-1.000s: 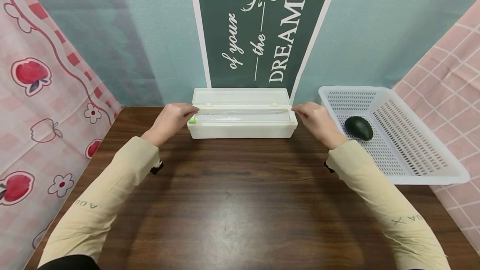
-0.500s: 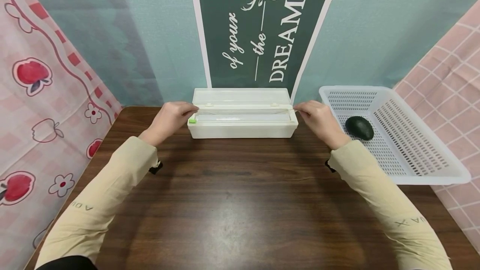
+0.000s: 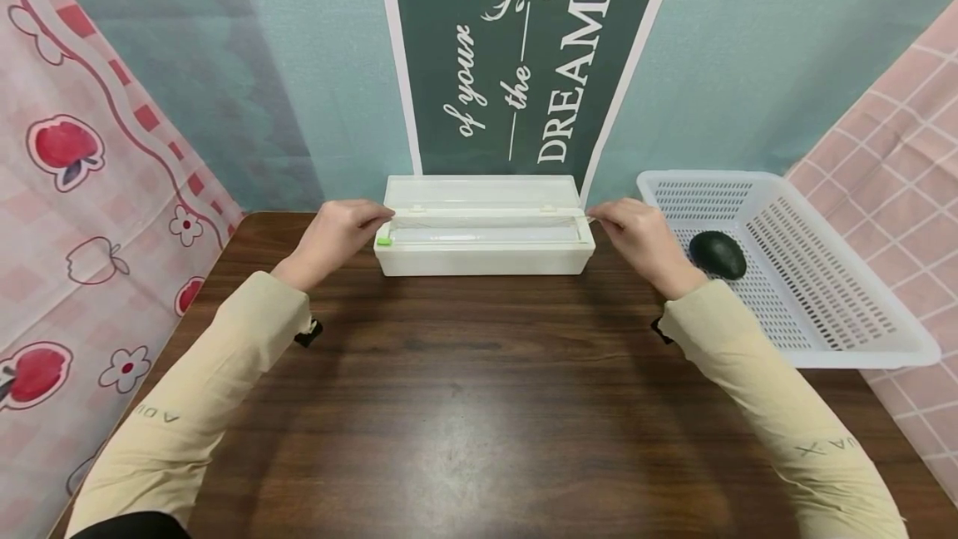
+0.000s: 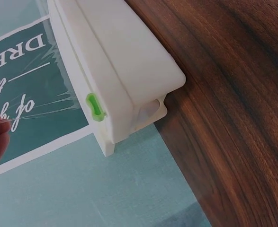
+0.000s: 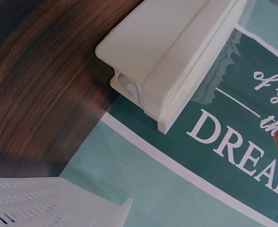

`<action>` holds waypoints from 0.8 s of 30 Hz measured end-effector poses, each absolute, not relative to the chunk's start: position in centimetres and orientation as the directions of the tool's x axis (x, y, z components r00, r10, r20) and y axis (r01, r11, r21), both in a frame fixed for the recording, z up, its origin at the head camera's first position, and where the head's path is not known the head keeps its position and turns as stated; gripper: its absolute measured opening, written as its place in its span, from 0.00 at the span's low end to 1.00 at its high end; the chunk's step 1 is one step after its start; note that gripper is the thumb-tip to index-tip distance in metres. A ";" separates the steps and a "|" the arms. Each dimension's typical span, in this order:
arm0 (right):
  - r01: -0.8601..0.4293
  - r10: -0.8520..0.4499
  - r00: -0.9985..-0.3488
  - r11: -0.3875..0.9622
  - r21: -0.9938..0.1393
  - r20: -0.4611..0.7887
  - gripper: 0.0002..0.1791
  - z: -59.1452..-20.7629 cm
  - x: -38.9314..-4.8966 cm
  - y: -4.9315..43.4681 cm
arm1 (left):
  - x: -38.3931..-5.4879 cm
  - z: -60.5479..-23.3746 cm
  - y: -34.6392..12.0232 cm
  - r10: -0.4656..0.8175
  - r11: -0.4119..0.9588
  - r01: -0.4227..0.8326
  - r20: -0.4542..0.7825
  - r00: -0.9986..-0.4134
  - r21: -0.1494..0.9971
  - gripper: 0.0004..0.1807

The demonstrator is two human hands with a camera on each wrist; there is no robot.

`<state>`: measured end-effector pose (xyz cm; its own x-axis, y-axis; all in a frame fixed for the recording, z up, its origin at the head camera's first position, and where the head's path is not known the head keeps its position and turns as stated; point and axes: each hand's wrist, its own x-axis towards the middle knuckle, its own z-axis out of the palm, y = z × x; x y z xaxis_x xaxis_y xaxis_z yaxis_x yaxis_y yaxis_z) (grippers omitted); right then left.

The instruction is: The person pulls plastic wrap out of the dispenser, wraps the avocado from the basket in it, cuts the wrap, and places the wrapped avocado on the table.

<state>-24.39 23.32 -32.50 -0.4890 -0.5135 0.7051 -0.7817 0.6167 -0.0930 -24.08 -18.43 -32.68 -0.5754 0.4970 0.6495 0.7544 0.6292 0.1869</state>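
A white cling film dispenser box (image 3: 485, 264) stands against the back wall with its lid (image 3: 481, 190) raised. Clear cling film (image 4: 49, 108) stretches out of it, creased and see-through in the left wrist view. At the box's left end, my left hand (image 3: 333, 238) pinches one corner of the film between thumb and fingers. The opposite corner is pinched by my right hand (image 3: 642, 241), just beyond the box's right end. A green slide cutter (image 4: 96, 107) sits at the left end of the box rim. Only fingertips show at the edges of both wrist views.
To the right, a white perforated plastic basket (image 3: 831, 358) holds a dark green avocado (image 3: 717, 254), close beside my right forearm. Brown wood-grain tabletop (image 3: 464, 389) extends in front of the box. A teal backdrop (image 3: 314, 90) with lettering hangs directly behind it.
Both hands have risen slightly and drifted a little apart, keeping hold of the film, whose edge is drawn up between them. The box, basket and avocado have stayed in place.
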 end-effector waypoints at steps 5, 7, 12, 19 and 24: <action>-0.789 -0.516 -0.478 0.608 -0.089 0.711 0.11 -32.3 -24.3 23.4 | -24.1 -32.4 -18.5 0.495 0.626 0.760 0.663 -0.562 0.176 0.06; -0.789 -0.516 -0.478 0.608 -0.089 0.711 0.11 -32.2 -24.2 23.4 | -24.1 -32.4 -18.5 0.495 0.625 0.762 0.667 -0.557 0.172 0.06; -0.792 -0.514 -0.474 0.604 -0.090 0.716 0.12 -31.9 -24.0 23.4 | -24.0 -32.2 -18.5 0.497 0.622 0.767 0.677 -0.543 0.158 0.06; -0.802 -0.507 -0.448 0.592 -0.079 0.736 0.14 -31.5 -23.8 23.3 | -23.9 -31.8 -18.6 0.501 0.617 0.773 0.683 -0.531 0.149 0.07; -0.809 -0.504 -0.430 0.584 -0.072 0.749 0.14 -31.3 -23.7 23.3 | -23.6 -31.5 -18.7 0.500 0.615 0.772 0.678 -0.538 0.160 0.08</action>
